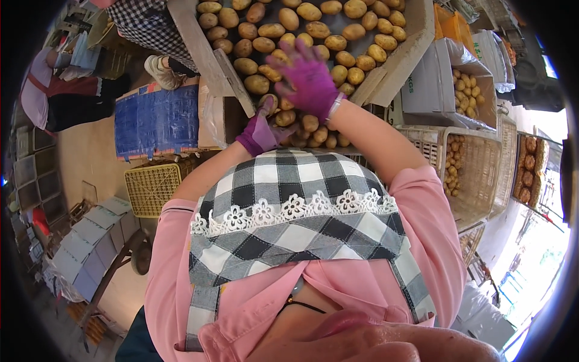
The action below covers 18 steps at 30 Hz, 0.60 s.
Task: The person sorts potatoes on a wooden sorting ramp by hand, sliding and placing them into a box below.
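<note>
Many potatoes (317, 29) lie on a sorting table with wooden side boards (395, 63) that narrow toward me. Over them spreads my right hand (307, 81) in a purple glove, palm down, its fingers apart and slightly smeared by motion. My left hand (262, 131), also gloved in purple, is at the narrow mouth of the table. Its thumb and fingers stand apart beside a potato (284, 118), and I see no firm grip on it. More potatoes (319, 136) are heaped just below the mouth, close against my checked apron (289, 181).
To the right stand a cardboard box (428, 90) lined with plastic and a pale plastic crate (473, 187), both holding potatoes. At left are a blue-covered box (157, 120), a yellow crate (152, 188) and a cart of stacked cartons (93, 241). Other people stand at upper left.
</note>
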Available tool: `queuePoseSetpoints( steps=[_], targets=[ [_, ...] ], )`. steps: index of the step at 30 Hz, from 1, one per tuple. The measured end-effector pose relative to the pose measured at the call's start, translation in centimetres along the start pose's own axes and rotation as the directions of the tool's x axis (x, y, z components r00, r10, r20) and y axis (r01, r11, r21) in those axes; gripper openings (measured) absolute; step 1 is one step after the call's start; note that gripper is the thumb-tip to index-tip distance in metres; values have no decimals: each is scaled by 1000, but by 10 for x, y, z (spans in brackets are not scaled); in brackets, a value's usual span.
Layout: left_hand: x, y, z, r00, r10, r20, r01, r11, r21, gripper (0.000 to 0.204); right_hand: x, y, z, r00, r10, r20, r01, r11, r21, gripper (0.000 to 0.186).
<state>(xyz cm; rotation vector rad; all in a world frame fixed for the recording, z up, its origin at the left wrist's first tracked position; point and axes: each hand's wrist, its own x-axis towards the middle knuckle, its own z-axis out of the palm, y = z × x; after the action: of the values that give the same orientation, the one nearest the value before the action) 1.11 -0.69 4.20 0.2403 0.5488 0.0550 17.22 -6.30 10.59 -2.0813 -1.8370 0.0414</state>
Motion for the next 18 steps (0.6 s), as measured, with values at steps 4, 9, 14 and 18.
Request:
queuePoseSetpoints(
  steps=[4,9,14,18],
  targets=[
    [-15,15,10,953,124,277,-297,203,933,32,-22,6,15,975,-166,148,196,957,-215,49],
    [-11,4,7,996,-60,59,64,995,-78,70,3,80,-28,938,239,-251,-250,968,-11,37],
    [5,6,8,966,-210,149,248,912,-326,74,58,45,31,932,357,-64,-351,842,-410,67],
    [-5,0,22,996,-20,-88,4,984,-180,83,-3,-30,28,957,125,262,-26,937,-349,83]
  ],
)
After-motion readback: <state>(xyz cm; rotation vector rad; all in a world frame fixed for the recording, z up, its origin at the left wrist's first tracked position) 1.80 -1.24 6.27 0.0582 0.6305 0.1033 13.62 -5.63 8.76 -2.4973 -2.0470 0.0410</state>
